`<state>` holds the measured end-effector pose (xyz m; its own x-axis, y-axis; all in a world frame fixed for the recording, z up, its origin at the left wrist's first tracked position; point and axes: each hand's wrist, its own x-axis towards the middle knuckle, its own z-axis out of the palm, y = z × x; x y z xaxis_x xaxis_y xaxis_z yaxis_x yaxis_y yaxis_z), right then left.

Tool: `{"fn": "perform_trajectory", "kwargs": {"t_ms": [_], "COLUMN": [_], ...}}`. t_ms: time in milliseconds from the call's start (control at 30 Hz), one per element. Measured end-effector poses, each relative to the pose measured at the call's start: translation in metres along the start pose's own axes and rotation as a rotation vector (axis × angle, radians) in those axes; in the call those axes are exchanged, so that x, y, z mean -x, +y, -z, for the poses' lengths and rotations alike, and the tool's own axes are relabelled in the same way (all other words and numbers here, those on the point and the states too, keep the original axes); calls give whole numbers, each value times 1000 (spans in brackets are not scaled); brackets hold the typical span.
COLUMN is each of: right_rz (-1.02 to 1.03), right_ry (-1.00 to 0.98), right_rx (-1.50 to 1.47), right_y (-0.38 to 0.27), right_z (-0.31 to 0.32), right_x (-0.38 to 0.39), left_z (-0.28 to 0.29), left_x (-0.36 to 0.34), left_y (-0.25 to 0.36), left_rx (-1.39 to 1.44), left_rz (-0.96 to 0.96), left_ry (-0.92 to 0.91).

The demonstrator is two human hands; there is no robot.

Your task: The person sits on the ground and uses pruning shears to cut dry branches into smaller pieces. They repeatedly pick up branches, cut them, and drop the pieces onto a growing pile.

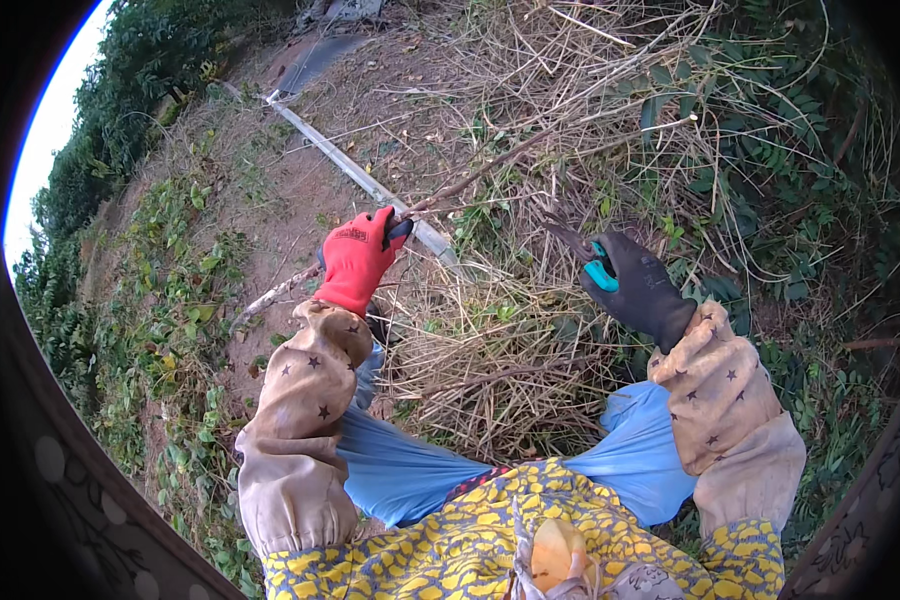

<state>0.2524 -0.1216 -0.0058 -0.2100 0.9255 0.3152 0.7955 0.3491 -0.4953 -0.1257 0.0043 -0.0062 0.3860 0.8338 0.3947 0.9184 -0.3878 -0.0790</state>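
My left hand (358,256), in a red and black glove, is closed around a long thin dry branch (470,178) that runs from lower left up toward the tangled brush at upper right. My right hand (638,288), in a dark glove, grips pruning shears (582,252) with teal handles; the dark blades point up and left toward the dry stems. The two hands are apart, with dry grass between them. Both forearms wear tan sleeve covers with star marks.
A heap of dry grass and twigs (490,350) lies in front of me. A pale pipe (355,175) crosses the bare dirt diagonally. Green leafy shrubs (770,160) stand at right, low weeds (170,300) at left. My yellow patterned apron (490,530) is at the bottom.
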Motion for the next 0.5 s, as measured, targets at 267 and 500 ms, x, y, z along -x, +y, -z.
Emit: {"fn": "perform_trajectory", "kwargs": {"t_ms": [267, 500], "right_rz": [79, 94], "right_ry": [41, 1], "right_rx": [278, 401], "right_y": [-17, -14], "right_z": [-30, -49], "right_x": [-4, -17], "left_z": [-6, -24], "left_x": [9, 8], "left_y": [65, 96], "left_rx": [351, 450], "left_rz": [-90, -172], "left_ry": [-15, -17]}}
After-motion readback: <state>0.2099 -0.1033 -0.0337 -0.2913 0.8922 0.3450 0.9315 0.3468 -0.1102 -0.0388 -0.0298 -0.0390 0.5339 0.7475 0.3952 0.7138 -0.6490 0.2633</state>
